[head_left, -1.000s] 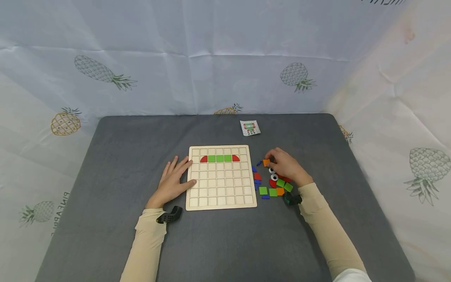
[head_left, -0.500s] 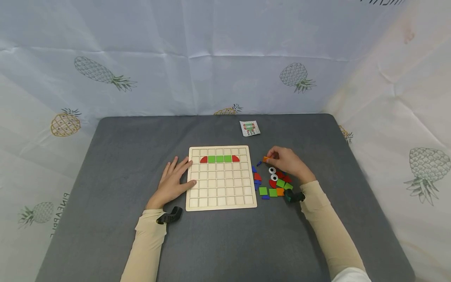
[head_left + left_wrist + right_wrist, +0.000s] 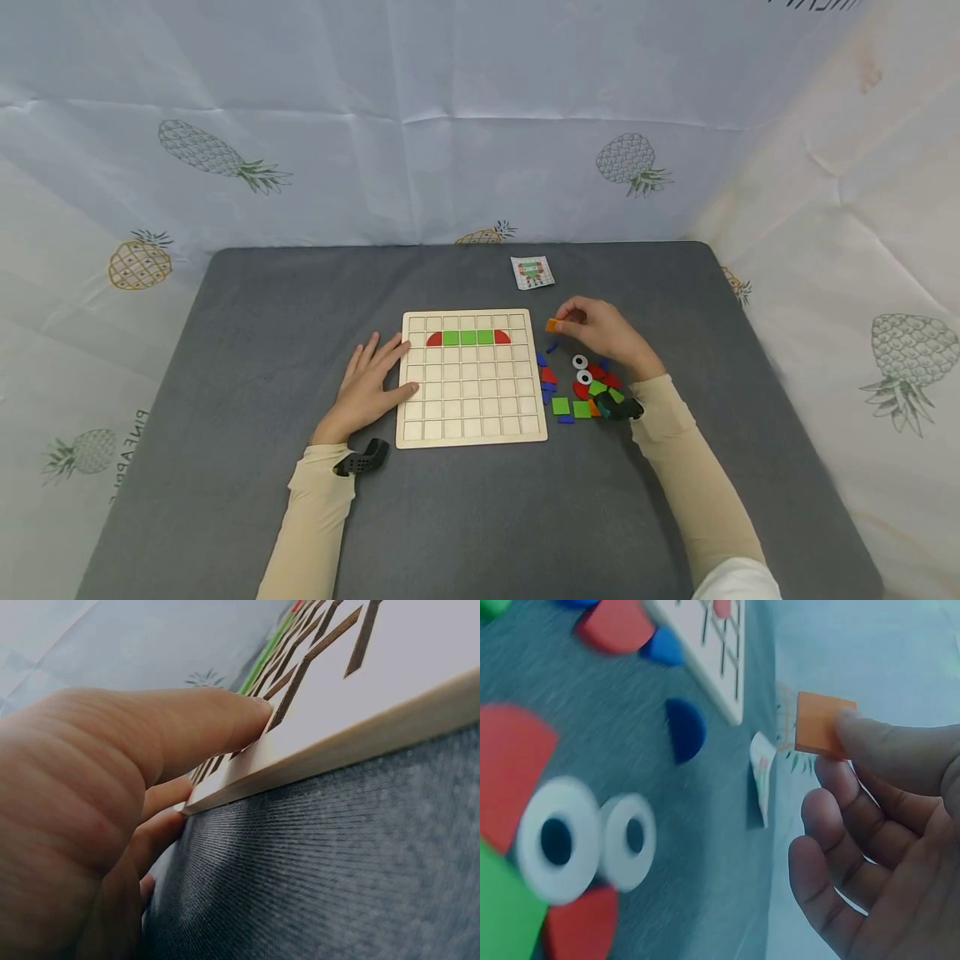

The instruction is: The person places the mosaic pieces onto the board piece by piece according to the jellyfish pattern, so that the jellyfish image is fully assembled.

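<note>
Right grip [image 3: 609, 335] on orange tile [image 3: 817, 726], blue half-disc [image 3: 687, 730] near gridded board [image 3: 471, 390].

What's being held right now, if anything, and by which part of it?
The right grip pinches an orange tile near one edge, thumb on its face. The left grip rests against the board, holding nothing.

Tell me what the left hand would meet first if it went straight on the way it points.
The wooden board, most likely: the left hand rests its thumb on the left edge. Whether it would push or slide over is unclear.
</note>
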Demonstrator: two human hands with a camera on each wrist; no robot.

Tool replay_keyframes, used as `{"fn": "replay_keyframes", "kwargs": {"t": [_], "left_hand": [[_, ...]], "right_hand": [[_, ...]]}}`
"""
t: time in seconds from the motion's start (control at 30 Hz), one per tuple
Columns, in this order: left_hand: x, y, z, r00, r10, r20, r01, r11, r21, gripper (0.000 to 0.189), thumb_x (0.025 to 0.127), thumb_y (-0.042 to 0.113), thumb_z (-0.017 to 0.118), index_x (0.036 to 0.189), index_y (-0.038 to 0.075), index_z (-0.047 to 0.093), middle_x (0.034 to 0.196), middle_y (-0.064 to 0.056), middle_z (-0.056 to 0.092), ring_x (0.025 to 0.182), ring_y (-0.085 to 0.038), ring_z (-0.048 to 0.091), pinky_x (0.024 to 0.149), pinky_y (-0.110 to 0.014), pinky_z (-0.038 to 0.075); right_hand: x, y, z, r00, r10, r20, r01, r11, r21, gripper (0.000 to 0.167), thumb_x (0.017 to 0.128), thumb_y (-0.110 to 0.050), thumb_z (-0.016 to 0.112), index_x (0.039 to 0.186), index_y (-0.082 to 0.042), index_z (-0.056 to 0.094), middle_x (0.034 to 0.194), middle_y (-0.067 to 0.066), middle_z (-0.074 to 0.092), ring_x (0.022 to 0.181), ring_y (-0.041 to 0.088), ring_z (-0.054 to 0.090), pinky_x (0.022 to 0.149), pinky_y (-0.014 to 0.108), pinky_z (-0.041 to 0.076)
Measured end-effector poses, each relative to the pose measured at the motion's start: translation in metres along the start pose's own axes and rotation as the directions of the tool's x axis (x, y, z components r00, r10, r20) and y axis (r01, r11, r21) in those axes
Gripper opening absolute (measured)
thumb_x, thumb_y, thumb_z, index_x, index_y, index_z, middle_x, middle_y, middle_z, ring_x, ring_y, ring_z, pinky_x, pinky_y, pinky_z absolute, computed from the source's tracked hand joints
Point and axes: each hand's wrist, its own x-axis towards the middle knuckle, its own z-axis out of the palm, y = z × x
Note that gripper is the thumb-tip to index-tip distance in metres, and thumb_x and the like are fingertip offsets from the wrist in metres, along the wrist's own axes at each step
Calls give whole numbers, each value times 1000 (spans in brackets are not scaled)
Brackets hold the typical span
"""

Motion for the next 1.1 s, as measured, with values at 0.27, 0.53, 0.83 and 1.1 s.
{"fn": "replay_keyframes", "kwargs": {"t": [0.27, 0.53, 0.83, 1.1], "left_hand": [[-1, 1, 0, 1000, 13, 1, -13, 1000, -2, 78, 91, 34, 73, 158, 14, 38, 169, -10, 26, 160, -37, 2, 129, -56, -5], [0, 0, 0, 1000, 12, -2, -12, 1000, 0, 79, 91, 34, 74, 158, 14, 38, 168, -11, 27, 160, -38, 2, 129, -56, -5], [-1, 1, -1, 1000, 10, -1, -10, 1000, -7, 79, 91, 33, 74, 158, 14, 38, 168, -11, 27, 160, -37, 1, 129, -55, -6], [-1, 2, -1, 1000, 8, -2, -8, 1000, -6, 78, 91, 33, 73, 158, 14, 38, 168, -11, 27, 160, -37, 2, 129, -55, -5]], "right_hand": [[9, -20, 2, 999, -34, 10, 33, 999, 37, 15, 100, -21, 65, 108, -8, 68, 98, 9, 66, 82, 23, 56, 73, 33, 50], [17, -34, 10, 997, -72, 37, 69, 995, 73, 16, 101, -21, 64, 109, -8, 68, 100, 9, 66, 83, 23, 57, 73, 33, 50], [23, -43, 20, 994, -77, 78, 70, 994, 85, 17, 102, -22, 62, 111, -10, 69, 105, 8, 66, 89, 22, 59, 78, 34, 52], [28, -42, 29, 989, -115, 96, 107, 991, 77, 15, 102, -22, 62, 109, -10, 70, 100, 6, 67, 81, 22, 54, 69, 32, 47]]}}
